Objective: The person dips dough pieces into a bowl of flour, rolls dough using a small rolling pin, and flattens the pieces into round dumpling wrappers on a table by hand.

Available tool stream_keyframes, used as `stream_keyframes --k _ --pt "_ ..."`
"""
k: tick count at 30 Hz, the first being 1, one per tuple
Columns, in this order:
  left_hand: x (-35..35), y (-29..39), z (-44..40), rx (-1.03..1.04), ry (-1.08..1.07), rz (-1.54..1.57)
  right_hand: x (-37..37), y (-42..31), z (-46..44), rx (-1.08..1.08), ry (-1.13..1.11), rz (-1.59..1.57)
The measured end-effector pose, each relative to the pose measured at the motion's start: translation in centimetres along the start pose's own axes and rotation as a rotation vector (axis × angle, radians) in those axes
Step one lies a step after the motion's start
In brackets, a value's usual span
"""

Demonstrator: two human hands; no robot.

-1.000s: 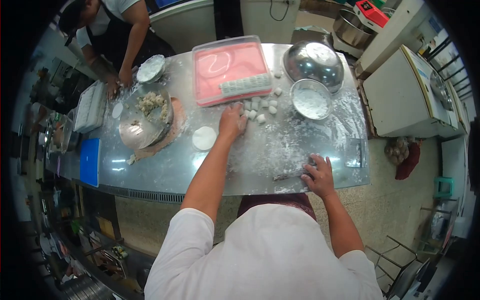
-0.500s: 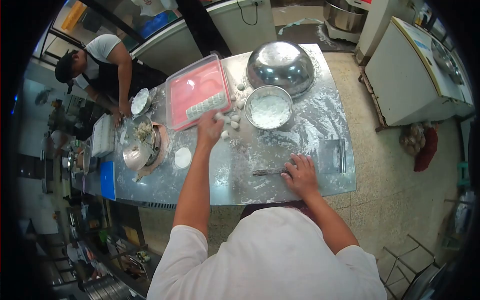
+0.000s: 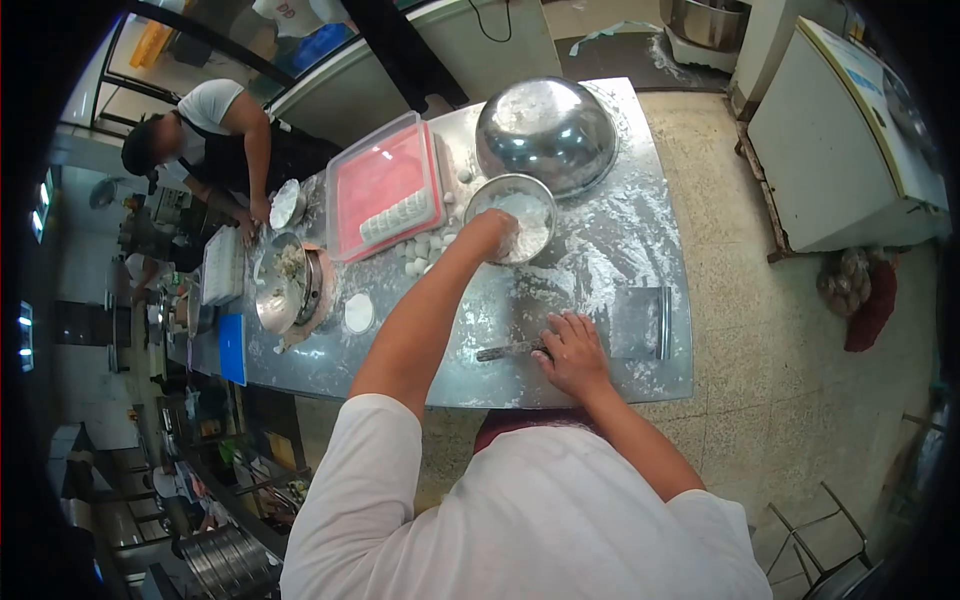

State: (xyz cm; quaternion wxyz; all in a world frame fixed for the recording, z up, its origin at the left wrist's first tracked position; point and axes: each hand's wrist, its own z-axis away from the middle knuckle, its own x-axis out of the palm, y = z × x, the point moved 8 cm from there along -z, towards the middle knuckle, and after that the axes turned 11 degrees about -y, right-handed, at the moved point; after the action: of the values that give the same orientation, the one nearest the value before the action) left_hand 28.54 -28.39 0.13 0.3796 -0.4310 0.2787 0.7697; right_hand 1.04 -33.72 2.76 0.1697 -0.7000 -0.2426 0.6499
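My left hand [image 3: 492, 234] reaches into a metal bowl [image 3: 549, 247] of white flour [image 3: 531, 213]. Its fingers are largely hidden, so I cannot see whether they hold anything. My right hand [image 3: 577, 354] lies palm down on the steel table with its fingers stretched out. Beside its thumb is a dark, flour-dusted handle [image 3: 508, 351], whose far end is hidden under the hand. To the right lies a flat square sheet [image 3: 636, 324] with a dark bar along one edge. Several small dough pieces [image 3: 421, 247] sit left of the bowl, and a thin round wrapper [image 3: 359, 313] lies nearer me.
A pink tray [image 3: 378, 185] under a clear cover holds rows of white pieces. A large overturned metal bowl [image 3: 546, 130] stands behind the flour. Leftward are a bowl of filling [image 3: 290, 262], a blue box [image 3: 232, 349] and a co-worker [image 3: 220, 140] bending over the table.
My left hand has moved right from the dough pieces beside the tray into the flour bowl. My right hand stays flat by the handle. The whole view has shifted slightly.
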Motion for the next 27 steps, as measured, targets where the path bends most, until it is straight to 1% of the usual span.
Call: stream_keyframes --k 2,3,5,6,8,9,10,12,13,15,16,18,19,22,23,24,26,27 --pt "-2.7 1.2 1.5 0.124 0.096 0.196 0.0 0.0 0.0 -0.002 0.000 -0.002" --pt "-3.9 2.4 2.0 0.129 0.098 0.189 0.1 0.1 0.0 -0.002 -0.010 -0.006" --pt "-6.3 2.3 3.1 -0.087 0.258 0.597 0.2 0.2 0.1 0.003 -0.008 -0.014" --pt "-6.0 2.2 2.6 -0.085 0.258 0.592 0.2 0.2 0.0 0.005 -0.011 -0.021" --pt "-2.6 1.3 1.0 -0.106 0.122 0.509 0.1 0.1 -0.1 0.012 -0.010 -0.023" --pt "-2.2 2.1 1.1 -0.100 0.076 0.198 0.1 0.1 -0.1 0.018 -0.010 -0.019" --pt "-2.0 2.2 1.4 -0.100 0.081 0.199 0.1 0.1 0.0 0.016 -0.009 -0.016" --pt "-3.4 1.6 2.5 -0.137 0.315 0.352 -0.1 -0.1 -0.1 0.007 0.011 0.004" --pt "-3.2 1.6 2.2 -0.128 0.309 0.351 0.0 -0.1 0.0 0.017 0.012 0.004" --pt "-3.8 2.9 2.2 0.110 0.449 0.417 0.1 -0.1 0.0 0.021 0.039 0.029" --pt "-3.6 2.6 2.2 0.107 0.449 0.424 0.3 -0.2 -0.1 0.020 0.032 0.031" --pt "-2.2 3.5 1.2 0.196 0.272 0.203 0.4 -0.1 -0.2 0.028 0.050 0.041" --pt "-2.2 3.2 1.0 0.144 0.237 0.302 0.3 -0.1 -0.3 0.037 0.052 0.053" --pt "-3.3 3.1 1.9 0.194 0.213 0.394 0.4 -0.2 -0.2 0.061 0.073 0.063" --pt "-4.2 3.2 3.0 0.240 0.282 0.417 0.3 -0.3 -0.1 0.057 0.085 0.068" --pt "-4.7 3.8 4.6 0.253 0.282 0.424 0.3 -0.4 0.0 0.068 0.082 0.078" --pt "-5.8 3.7 9.1 0.141 0.353 0.603 -0.1 -0.8 0.2 0.054 0.095 0.085" --pt "-5.2 4.0 11.5 0.104 0.317 0.638 0.0 -1.1 0.3 0.060 0.088 0.098"
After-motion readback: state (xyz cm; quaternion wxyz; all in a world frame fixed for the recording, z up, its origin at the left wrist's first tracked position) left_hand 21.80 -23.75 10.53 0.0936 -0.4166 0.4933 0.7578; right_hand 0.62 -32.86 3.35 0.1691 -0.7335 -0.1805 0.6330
